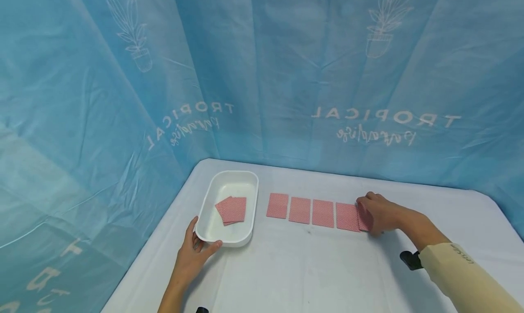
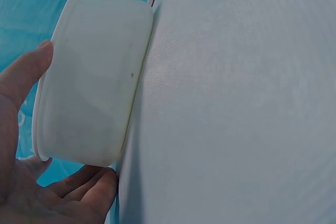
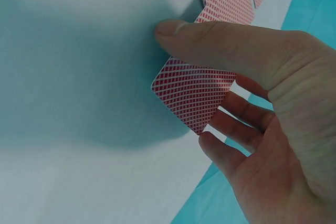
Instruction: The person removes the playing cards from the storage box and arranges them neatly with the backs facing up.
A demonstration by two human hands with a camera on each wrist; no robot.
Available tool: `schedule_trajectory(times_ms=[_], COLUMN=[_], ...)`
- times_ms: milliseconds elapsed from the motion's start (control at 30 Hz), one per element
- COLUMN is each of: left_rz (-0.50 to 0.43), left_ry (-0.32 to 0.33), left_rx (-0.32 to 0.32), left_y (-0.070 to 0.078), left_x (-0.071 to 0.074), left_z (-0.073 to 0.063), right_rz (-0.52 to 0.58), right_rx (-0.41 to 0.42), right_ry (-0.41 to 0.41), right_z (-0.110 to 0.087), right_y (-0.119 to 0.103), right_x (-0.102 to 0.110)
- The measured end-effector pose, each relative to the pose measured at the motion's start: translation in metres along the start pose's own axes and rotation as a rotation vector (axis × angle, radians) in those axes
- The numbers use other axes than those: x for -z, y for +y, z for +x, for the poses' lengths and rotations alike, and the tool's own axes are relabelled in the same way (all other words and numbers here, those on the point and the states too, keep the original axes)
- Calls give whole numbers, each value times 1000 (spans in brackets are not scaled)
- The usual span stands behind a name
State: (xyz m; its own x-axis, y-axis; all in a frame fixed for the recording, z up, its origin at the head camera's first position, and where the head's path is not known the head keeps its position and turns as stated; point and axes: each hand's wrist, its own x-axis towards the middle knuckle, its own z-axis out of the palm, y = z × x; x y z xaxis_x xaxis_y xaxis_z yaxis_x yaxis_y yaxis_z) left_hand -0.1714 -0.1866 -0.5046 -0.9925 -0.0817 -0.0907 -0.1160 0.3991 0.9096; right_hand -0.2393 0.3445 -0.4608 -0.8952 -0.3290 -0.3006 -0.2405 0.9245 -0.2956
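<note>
A white plastic tub [image 1: 234, 235] stands at the left of the table, with a few red-patterned playing cards [image 1: 235, 209] lying fanned inside, backs up. My left hand [image 1: 191, 257] grips the near left corner of the tub, thumb [image 2: 39, 62] at its rim and fingers along its side. At the right end of a row of face-down cards [image 1: 323, 213], my right hand [image 1: 381, 214] holds a playing card [image 3: 194, 95] by its edges between thumb and fingers. That card is tilted and overlaps the row's last card [image 1: 347, 217].
A white cloth [image 1: 311, 272] covers the table. Blue printed curtains [image 1: 286, 76] hang along the back and left edges. A black piece [image 1: 411, 260] sits at the right wrist, beside a beige sleeve [image 1: 462, 272].
</note>
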Motion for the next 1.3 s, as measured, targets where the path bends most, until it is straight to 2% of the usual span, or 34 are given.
schedule_trajectory(times_ms=[433, 733, 933, 1100, 1300], left_rz=[1, -1, -7, -3, 3], left_ry=[1, 2, 5, 9, 13], left_rx=[-5, -18, -12, -14, -24], left_y=[-1, 1, -4, -4, -1], left_x=[-1, -2, -4, -3, -1], left_z=[0, -2, 1, 0, -1], right_rz=[-1, -48, -7, 73, 110], right_rx=[-67, -47, -20, -2, 56], right_ry=[-45, -57, -24, -7, -19], right_z=[-5, -5, -1, 3, 14], right_y=[3, 3, 2, -12, -33], right_x=[0, 4, 13, 20, 23])
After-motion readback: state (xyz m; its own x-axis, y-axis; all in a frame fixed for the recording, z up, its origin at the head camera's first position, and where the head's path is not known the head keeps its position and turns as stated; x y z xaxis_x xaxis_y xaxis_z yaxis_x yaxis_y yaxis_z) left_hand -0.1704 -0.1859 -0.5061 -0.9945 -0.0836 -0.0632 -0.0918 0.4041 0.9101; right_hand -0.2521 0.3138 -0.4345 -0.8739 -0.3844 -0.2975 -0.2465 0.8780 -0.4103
